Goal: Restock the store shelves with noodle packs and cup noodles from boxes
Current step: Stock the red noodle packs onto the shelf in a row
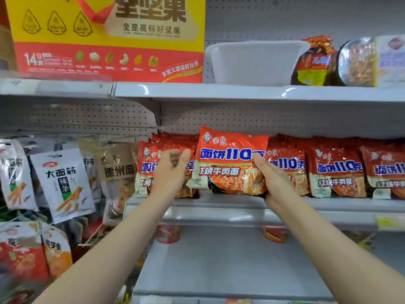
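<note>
Several red noodle packs (335,172) line the middle shelf (328,208), snack bags (63,183) hanging left. Right hand (274,183) grips a noodle pack (230,161) upright at the shelf front; left hand (173,170), fingers relaxed, touches its edge.

Single head-worn view — shelving is faced straight on, slightly downward, at arm's reach; the middle shelf (341,206) is centred.

Red noodle packs on the middle shelf

A glossy red-orange plastic noodle pack (230,161) with blue lettering and a noodle-bowl picture stands upright, slightly tilted, at the front edge of the grey metal shelf (219,212). A row of matching red packs (335,172) stands upright behind and on both sides of it.
</note>
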The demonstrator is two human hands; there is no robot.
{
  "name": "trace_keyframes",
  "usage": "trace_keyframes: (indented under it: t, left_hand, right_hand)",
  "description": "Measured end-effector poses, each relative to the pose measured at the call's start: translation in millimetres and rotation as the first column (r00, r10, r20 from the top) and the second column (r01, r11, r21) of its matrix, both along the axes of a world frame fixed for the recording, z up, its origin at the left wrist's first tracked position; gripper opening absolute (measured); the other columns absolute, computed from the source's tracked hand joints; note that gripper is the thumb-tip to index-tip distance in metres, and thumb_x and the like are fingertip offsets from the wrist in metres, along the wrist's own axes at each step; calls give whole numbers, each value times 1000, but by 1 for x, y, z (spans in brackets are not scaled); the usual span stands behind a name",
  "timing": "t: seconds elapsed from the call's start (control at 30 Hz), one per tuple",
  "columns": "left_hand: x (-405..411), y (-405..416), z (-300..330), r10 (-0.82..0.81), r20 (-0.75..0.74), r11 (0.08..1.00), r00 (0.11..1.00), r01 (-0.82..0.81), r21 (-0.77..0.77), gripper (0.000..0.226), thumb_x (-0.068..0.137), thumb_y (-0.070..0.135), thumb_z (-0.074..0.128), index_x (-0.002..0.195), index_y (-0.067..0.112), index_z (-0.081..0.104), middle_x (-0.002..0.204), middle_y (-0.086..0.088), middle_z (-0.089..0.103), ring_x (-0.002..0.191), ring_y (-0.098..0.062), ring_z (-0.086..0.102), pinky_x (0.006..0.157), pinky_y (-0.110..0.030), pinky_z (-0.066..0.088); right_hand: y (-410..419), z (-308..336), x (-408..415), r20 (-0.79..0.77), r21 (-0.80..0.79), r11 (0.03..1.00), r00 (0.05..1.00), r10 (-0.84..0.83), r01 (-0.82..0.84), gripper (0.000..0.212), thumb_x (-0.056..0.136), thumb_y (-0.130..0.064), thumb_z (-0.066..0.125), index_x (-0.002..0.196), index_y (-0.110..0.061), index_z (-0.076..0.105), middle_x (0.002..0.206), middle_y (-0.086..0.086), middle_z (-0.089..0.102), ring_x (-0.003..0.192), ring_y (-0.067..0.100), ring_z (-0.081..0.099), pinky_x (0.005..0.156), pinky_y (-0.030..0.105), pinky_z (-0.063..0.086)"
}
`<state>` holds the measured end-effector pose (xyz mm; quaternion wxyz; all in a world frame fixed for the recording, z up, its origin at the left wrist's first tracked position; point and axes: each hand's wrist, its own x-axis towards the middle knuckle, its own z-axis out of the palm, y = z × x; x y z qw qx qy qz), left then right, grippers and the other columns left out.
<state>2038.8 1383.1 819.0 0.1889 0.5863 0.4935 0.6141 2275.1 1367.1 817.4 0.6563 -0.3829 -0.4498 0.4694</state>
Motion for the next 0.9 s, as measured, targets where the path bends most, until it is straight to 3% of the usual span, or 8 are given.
trace_keyframes:
  t: [0.1,0.2,0.27,0.4,0.5,0.67,0.8,0.9]
  left_hand:
    - [29,-2,-6,-120,109,990,987,127,-61,39,97,55,51,119,22,55,106,13,62,96,-5,60,81,-25,51]
    - [39,4,-13,-72,205,997,976,78,-20,36,95,53,57,113,22,59,105,7,67,101,-12,63,92,-35,51]
    - [43,6,-18,-58,299,998,953,64,-11,30,93,50,63,108,25,56,104,7,66,99,-12,64,89,-34,51]
    - [50,7,-24,-41,432,998,901,56,-21,42,89,51,68,114,19,55,108,0,67,99,-14,65,88,-30,52]
    - [55,3,-24,-51,466,998,883,63,-9,35,96,44,61,112,14,55,97,5,62,82,-2,58,65,-12,44]
    - [59,0,-28,-49,449,998,892,62,-14,24,106,37,44,107,15,55,91,6,55,77,-4,48,66,-17,38]
    - [54,2,-30,-36,411,999,911,43,-7,16,106,32,46,97,21,54,88,3,55,75,-10,50,66,-20,41]
    - [46,5,-27,-53,375,998,926,58,-3,19,105,31,50,96,16,56,76,1,55,65,-14,49,57,-22,40]
  right_hand:
    - [-2,-5,-7,44,5,1000,999,-1,1,36,86,-41,75,111,-15,70,101,7,78,94,26,76,89,48,59]
    - [-1,-9,-10,49,36,997,996,-74,72,33,87,-41,74,110,-19,69,100,3,79,93,24,76,90,49,59]
    - [2,-13,-10,14,53,990,991,-135,134,31,88,-44,72,106,-19,67,100,2,78,93,23,76,90,50,59]
    - [5,-20,-9,-38,20,980,980,-195,196,28,95,-47,63,96,-19,63,98,1,78,93,21,75,92,48,59]
    - [8,-24,-8,-45,-10,968,967,-252,252,24,100,-43,57,93,-21,63,98,2,77,98,23,74,96,51,56]
    - [10,-27,-6,-6,1,941,941,-338,338,25,101,-44,55,91,-22,62,103,6,75,102,28,71,96,53,56]
    - [9,-29,-6,21,52,917,918,-396,395,26,102,-42,54,91,-19,60,102,6,74,97,25,72,88,45,59]
    - [7,-30,-1,51,112,883,884,-464,456,24,103,-38,54,90,-19,58,95,2,70,91,19,69,79,36,57]
